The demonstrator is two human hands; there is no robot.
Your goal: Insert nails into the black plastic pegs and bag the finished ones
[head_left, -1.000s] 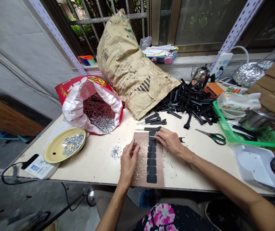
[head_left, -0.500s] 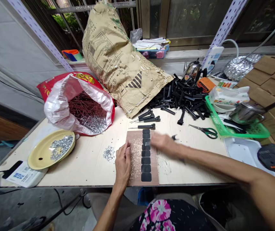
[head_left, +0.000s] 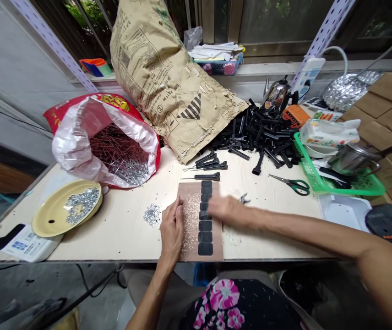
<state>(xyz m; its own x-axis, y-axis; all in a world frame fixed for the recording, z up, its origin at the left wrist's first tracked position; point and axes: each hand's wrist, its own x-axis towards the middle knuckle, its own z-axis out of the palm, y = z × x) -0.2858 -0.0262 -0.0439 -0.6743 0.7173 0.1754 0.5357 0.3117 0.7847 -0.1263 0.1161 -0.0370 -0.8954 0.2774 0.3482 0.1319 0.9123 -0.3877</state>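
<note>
A brown board (head_left: 191, 243) lies flat at the table's front edge, speckled with pale flecks. Down its right side runs a column of black rounded-corner pads (head_left: 205, 237). My left hand (head_left: 171, 231) is closed along the board's left edge, thumb beside the fingers. Over the middle pads, my right hand (head_left: 228, 211) is curled shut and blurred; its fingertips and anything in them are hidden. Just beyond it lies a small dark object (head_left: 244, 198). Several black plastic pieces with thin metal pins (head_left: 207, 177) lie behind the board. Left of my left hand is a small pile of metal bits (head_left: 152, 215).
A yellow plate (head_left: 45, 213) of metal bits and an open sack of pins (head_left: 68, 146) stand left. Behind are a paper sack (head_left: 168, 78) and a heap of black parts (head_left: 251, 133). Scissors (head_left: 294, 183) and a green basket (head_left: 306, 169) are right.
My right hand has shifted slightly down and left over the pads. My left hand keeps its place at the board's edge. The whole view has shifted a little.
</note>
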